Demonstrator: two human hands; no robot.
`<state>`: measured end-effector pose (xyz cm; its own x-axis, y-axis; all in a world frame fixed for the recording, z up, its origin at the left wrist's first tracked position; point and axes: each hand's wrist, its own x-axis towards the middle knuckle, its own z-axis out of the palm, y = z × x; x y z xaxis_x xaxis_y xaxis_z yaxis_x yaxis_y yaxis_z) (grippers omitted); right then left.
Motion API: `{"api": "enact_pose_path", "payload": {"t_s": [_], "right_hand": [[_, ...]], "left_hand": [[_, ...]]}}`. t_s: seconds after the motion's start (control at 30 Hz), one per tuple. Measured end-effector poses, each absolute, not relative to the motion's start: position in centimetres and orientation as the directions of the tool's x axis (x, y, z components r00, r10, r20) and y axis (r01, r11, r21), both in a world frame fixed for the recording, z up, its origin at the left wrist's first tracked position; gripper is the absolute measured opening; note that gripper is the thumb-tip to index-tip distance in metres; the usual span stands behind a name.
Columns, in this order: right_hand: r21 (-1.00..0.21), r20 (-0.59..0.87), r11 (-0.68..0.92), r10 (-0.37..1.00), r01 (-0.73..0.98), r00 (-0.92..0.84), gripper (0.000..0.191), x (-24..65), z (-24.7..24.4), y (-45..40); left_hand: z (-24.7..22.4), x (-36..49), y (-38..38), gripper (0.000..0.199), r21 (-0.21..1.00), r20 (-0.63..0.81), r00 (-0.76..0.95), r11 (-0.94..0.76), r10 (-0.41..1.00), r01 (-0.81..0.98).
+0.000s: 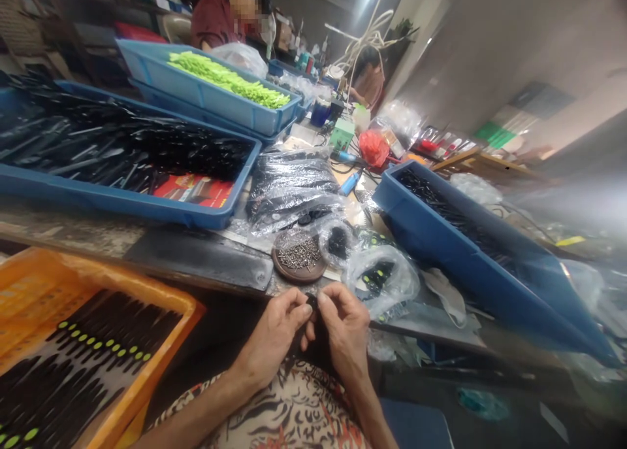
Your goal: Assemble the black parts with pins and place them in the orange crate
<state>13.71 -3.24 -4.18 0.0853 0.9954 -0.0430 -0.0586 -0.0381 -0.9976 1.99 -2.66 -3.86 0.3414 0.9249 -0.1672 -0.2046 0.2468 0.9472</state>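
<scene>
Closest in, the left hand (274, 328) and right hand (343, 325) pinch a small dark piece (312, 300) between their fingertips, its long axis hidden. Just beyond, nearer the left hand, a brown dish (300, 280) of metal bits (298, 255) sits on the counter (105, 236); a clear bag (409, 284) lies right of the dish.

At the near side, the person wears a garment (289, 413) of cream or light tan cloth, printed with black curved streaks and orange-red patches. The left hand (277, 325) and the right hand (345, 321) are bare, and both forearms also.
</scene>
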Motion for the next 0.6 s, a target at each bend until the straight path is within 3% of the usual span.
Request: {"api": "enact_pose_path", "payload": {"t_s": [0.13, 0.4, 0.6], "right_hand": [[-0.998, -0.001, 0.003, 0.998, -0.067, 0.064, 0.019, 14.0, -4.2, -3.2], [-0.968, -0.073, -0.023, 0.979, -0.248, 0.191, 0.022, 14.4, -5.7, -2.9], [-0.982, -0.088, -0.053, 0.979, -0.183, 0.185, 0.022, 14.7, -5.5, -3.2]], "left_hand": [[-3.8, 1.9, -2.5, 0.016, 0.980, -0.139, 0.303, 0.175, 0.943, -0.092], [-3.9, 1.1, -2.4, 0.019, 0.984, -0.064, 0.422, 0.129, 0.904, -0.126], [-4.0, 1.0, -2.5, 0.021, 0.996, -0.041, 0.451, 0.073, 0.892, -0.055]]}}
